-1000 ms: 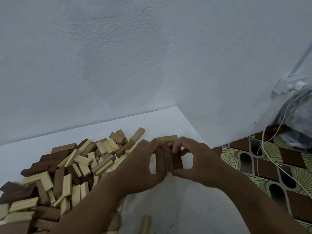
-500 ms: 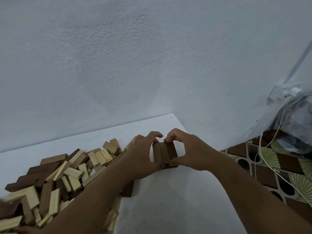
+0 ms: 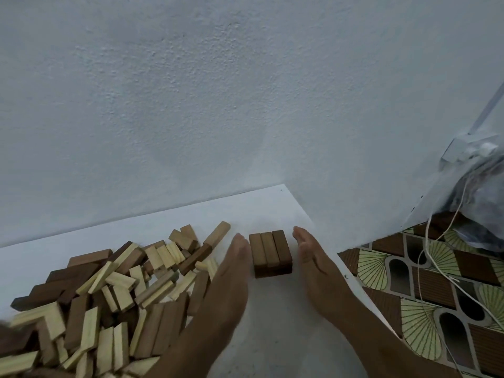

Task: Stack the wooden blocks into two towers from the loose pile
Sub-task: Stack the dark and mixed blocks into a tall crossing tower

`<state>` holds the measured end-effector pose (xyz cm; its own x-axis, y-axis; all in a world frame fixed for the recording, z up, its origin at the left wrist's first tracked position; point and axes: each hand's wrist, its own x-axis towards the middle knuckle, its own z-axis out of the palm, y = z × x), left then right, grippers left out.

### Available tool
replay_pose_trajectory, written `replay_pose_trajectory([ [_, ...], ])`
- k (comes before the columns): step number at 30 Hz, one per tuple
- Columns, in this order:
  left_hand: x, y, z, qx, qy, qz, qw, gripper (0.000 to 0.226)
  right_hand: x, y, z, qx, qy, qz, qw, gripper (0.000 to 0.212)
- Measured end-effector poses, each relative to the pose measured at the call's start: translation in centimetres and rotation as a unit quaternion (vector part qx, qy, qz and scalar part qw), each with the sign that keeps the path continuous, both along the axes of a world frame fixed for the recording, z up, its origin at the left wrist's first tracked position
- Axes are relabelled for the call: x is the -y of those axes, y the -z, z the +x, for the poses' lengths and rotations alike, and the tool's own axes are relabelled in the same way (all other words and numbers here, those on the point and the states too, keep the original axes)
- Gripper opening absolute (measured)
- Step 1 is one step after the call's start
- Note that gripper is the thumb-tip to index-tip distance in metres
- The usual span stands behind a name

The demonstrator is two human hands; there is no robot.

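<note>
Three dark brown blocks (image 3: pixel 270 252) lie side by side as a low square stack on the white table (image 3: pixel 272 323), with another layer showing under them. My left hand (image 3: pixel 231 271) stands on edge just left of the stack, fingers straight, not touching it. My right hand (image 3: pixel 313 263) stands flat on its right side, a small gap away, holding nothing. A loose pile of light and dark wooden blocks (image 3: pixel 109 290) covers the table's left part, reaching my left forearm.
A pale wall (image 3: pixel 218 105) rises right behind the table. The table's right edge drops to a patterned floor (image 3: pixel 436 290). White cables (image 3: pixel 425 257) hang from a wall socket (image 3: pixel 463 150) beside a plastic bag (image 3: pixel 482 214).
Both hands have let go of the three dark blocks, straightened their fingers and pulled slightly apart to either side. The stack now stands alone on the table.
</note>
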<state>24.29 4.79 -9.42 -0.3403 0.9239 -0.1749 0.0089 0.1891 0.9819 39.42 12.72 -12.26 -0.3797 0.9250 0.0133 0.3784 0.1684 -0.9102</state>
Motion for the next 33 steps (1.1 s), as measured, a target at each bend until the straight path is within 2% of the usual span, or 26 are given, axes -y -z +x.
replay_pose_trajectory([
  [3,0.3,0.2,0.9,-0.025,0.012,-0.039,0.999,0.067,0.3,0.5,-0.2,0.032,-0.003,0.01,0.999,0.063],
  [6,0.1,0.5,1.3,-0.041,0.013,-0.064,0.997,0.08,0.3,0.6,-0.3,0.093,-0.048,0.027,0.994,0.054],
  [10,0.0,0.8,1.7,-0.068,0.017,-0.084,0.994,0.086,-0.3,1.5,-0.5,0.159,-0.082,0.091,0.98,0.054],
  [13,-0.1,0.8,1.7,-0.085,0.024,-0.091,0.992,0.088,-0.8,3.0,-0.5,0.17,-0.075,0.107,0.977,0.058],
  [16,-0.2,0.8,1.6,-0.089,0.034,-0.091,0.991,0.087,-0.9,3.3,-0.5,0.176,-0.062,0.108,0.976,0.071],
  [19,-0.2,0.9,1.5,-0.088,0.034,-0.097,0.991,0.088,-0.9,3.1,-0.7,0.17,-0.07,0.128,0.975,0.067],
  [24,-0.2,0.8,1.5,-0.086,0.037,-0.104,0.99,0.087,-1.0,3.8,-0.7,0.196,-0.055,0.119,0.972,0.089],
  [33,-0.1,0.7,1.4,-0.077,0.03,-0.108,0.991,0.088,-1.2,3.8,-1.1,0.188,-0.054,0.177,0.965,0.09],
])
